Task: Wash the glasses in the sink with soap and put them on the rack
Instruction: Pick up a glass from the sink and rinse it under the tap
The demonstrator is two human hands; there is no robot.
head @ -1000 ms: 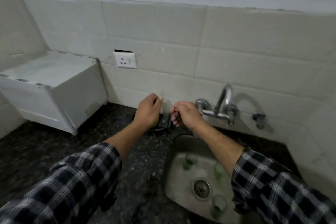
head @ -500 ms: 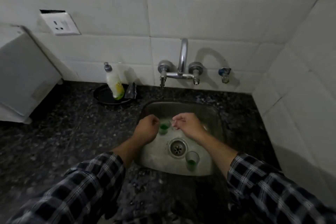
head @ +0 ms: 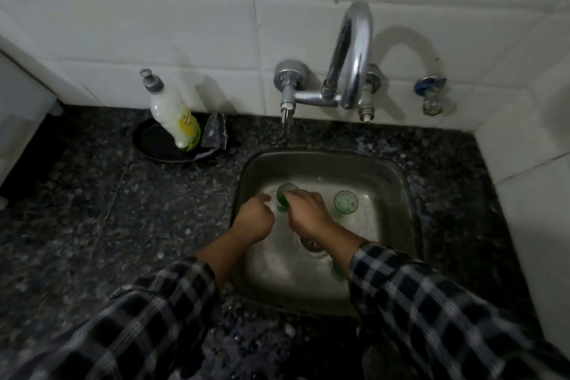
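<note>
Inside the steel sink (head: 324, 163) stand small green-tinted glasses. My right hand (head: 307, 214) reaches over the drain and its fingertips close on the rim of the far-left glass (head: 282, 194). My left hand (head: 254, 220) hovers just left of that glass, fingers curled with nothing seen in it. A second glass (head: 346, 202) stands upright and free to the right of my right hand. A third glass (head: 337, 271) shows only as a green patch under my right forearm. A white and yellow soap bottle (head: 172, 114) leans in a black dish (head: 154, 148) left of the sink.
The chrome tap (head: 348, 55) arches from the tiled wall above the sink, with no water running. A crumpled silver packet (head: 216, 133) lies on the black dish. The white rack (head: 18, 95) shows at the left edge. Dark speckled granite counter (head: 108, 210) surrounds the sink.
Both hands dropped from the wall area near the tap into the sink. My right hand has come onto the far-left glass. The view tilted down and closer.
</note>
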